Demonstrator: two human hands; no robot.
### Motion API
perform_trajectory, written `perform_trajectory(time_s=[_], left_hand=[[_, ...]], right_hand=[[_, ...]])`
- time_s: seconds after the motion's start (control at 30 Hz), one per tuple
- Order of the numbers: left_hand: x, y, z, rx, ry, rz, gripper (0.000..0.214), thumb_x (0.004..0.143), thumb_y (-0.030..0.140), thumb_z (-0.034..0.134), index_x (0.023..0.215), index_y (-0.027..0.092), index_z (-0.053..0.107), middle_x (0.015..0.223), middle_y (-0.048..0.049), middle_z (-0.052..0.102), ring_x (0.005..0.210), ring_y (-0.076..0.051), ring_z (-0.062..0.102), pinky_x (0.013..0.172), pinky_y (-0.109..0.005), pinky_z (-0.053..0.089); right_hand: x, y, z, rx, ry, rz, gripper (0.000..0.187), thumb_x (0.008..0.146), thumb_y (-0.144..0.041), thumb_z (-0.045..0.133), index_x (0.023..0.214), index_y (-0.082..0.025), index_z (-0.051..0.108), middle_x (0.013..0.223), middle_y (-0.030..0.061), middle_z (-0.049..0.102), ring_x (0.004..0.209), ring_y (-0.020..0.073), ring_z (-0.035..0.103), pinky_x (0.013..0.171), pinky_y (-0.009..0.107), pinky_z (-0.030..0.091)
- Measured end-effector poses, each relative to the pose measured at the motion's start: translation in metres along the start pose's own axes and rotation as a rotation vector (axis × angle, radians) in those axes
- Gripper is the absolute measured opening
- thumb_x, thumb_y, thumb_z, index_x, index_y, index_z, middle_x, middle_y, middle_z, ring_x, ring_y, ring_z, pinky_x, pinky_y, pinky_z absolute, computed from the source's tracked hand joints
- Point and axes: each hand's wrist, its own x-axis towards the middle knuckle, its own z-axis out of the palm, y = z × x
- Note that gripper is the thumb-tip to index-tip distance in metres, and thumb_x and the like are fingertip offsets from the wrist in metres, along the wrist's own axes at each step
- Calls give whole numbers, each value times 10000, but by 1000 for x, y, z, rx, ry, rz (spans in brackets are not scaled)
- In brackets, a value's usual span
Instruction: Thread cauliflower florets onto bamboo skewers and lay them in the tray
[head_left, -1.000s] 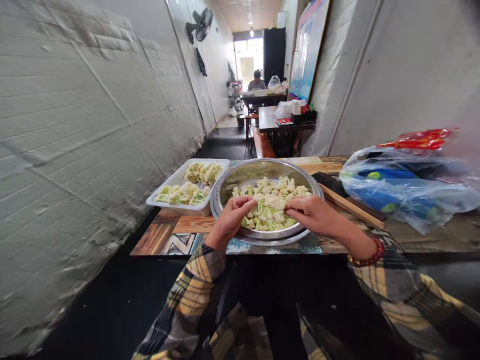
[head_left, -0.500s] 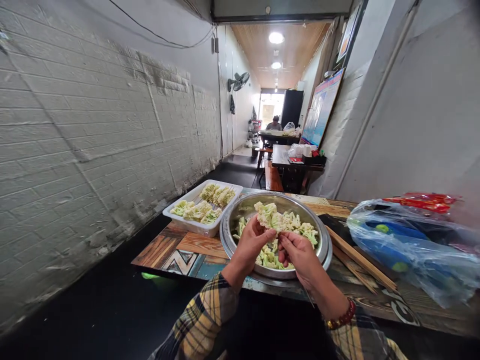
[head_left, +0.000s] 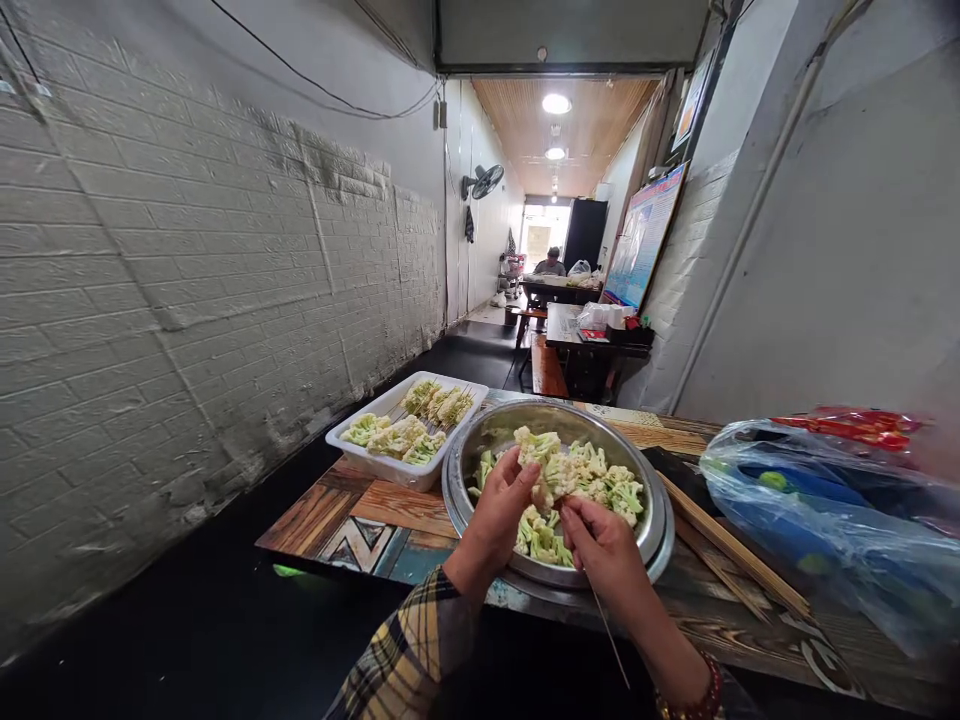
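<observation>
- Left hand (head_left: 499, 510) pinched tight on a cauliflower floret (head_left: 535, 446), held above the steel bowl (head_left: 459, 462), which sits at the table's (head_left: 375, 505) near edge.
- Right hand (head_left: 600, 545) clamped on 1 skewer (head_left: 609, 632), upper end toward the floret; contact hard to make out.
- White tray (head_left: 346, 447) just beside the bowl's left rim, at the table's left edge; dark open floor beyond, then a brick wall.
- Right of bowl: wooden sticks (head_left: 739, 560) and a plastic bag (head_left: 825, 520), cut off by the frame.
- Bag contents blurred. 1 person (head_left: 553, 262) seated far back, too small to read.
</observation>
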Motion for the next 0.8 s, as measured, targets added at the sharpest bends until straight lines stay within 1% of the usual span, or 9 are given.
perform_trajectory(time_s=[0.1,0.17,0.3,0.43,0.57,0.63,0.7,0.77,0.8], left_hand=[[0,2,-1,-81,-1,-26,354,792,397,630,1076,186,623,994,-71,670,875,-168,619,750,-263,472],[-1,3,-2,-59,56,-41,318,762,387,666,1007,187,635,936,-48,667,779,-130,606,651,-214,456],[-4,7,-8,-4,170,-80,308,711,378,711,926,170,638,860,-28,639,667,-82,545,509,-151,371],[-4,11,-19,-5,247,11,254,743,352,681,909,167,624,840,-16,613,645,-65,515,491,-139,347],[-4,16,-30,5,314,46,283,744,383,675,924,173,615,863,-21,619,703,-88,546,545,-153,392],[-5,18,-35,32,279,35,320,747,418,666,945,171,617,908,-40,629,756,-112,569,595,-179,430],[-7,20,-41,80,186,10,363,744,435,666,981,163,625,951,-60,631,782,-133,582,628,-210,460],[-9,23,-50,145,112,-5,424,732,433,679,1045,151,625,974,-78,628,795,-155,590,653,-248,487],[-11,24,-57,187,113,4,460,726,430,686,1085,150,617,976,-84,629,799,-165,593,664,-268,496]], right_hand=[[-2,-3,1,-64,-11,-19,376,897,-467,436,711,-176,586,549,-25,487,423,95,448,415,209,350],[-4,-2,1,-93,-30,-23,369,895,-461,440,722,-180,605,561,-18,505,426,102,459,421,216,369],[-7,3,1,-106,-68,28,348,871,-469,470,881,-195,684,582,-3,568,454,140,520,443,245,431],[-10,5,-2,-179,-123,54,366,824,-484,527,1000,-218,708,659,26,656,548,190,612,506,283,508],[-13,3,-3,-215,-133,36,358,801,-492,543,1006,-258,721,865,51,731,719,229,681,621,312,569],[-14,3,-3,-235,-76,29,330,784,-493,557,968,-286,735,955,40,740,813,242,694,709,325,578],[-12,6,-5,-261,-33,25,312,759,-495,571,922,-298,750,973,31,745,881,257,696,753,330,579],[-8,9,-10,-292,-34,14,306,737,-496,578,882,-300,763,947,29,753,875,263,704,731,322,588],[-5,10,-13,-315,-39,2,300,722,-496,585,858,-303,769,922,28,757,842,262,711,693,311,594]])
